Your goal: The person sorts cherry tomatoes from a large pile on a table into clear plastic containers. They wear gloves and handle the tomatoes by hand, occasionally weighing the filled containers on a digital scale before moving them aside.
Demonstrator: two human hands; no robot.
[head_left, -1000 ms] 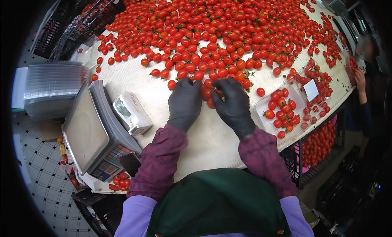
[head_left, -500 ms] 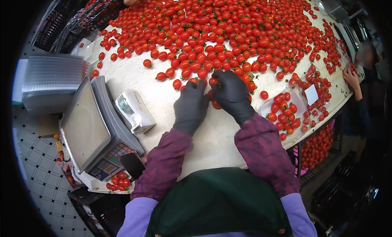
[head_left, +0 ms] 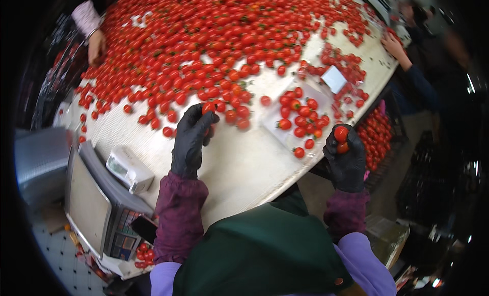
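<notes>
Both my hands wear black gloves. My left hand (head_left: 191,138) is raised over the table with a cherry tomato (head_left: 208,108) pinched between thumb and fingers; more red shows behind the fingers. Off the table's right edge, my right hand (head_left: 348,158) is curled palm up around two cherry tomatoes (head_left: 341,134). Between my hands lies an open clear plastic box (head_left: 270,124) with several loose cherry tomatoes (head_left: 301,115) in it. Past my left hand spreads a large heap of red cherry tomatoes (head_left: 204,46), some with green stems.
A scale (head_left: 89,199) and a small white device (head_left: 129,168) stand at the left, near stacked clear boxes (head_left: 41,156). A filled clear box with a white label (head_left: 334,79) lies beyond the open one. Other people's hands (head_left: 96,49) reach in from both sides. A tomato crate (head_left: 377,135) sits below the right edge.
My hands have parted from the near edge of the heap. The right swung right past the table edge with tomatoes; the left lifted with one. The view has turned rightward.
</notes>
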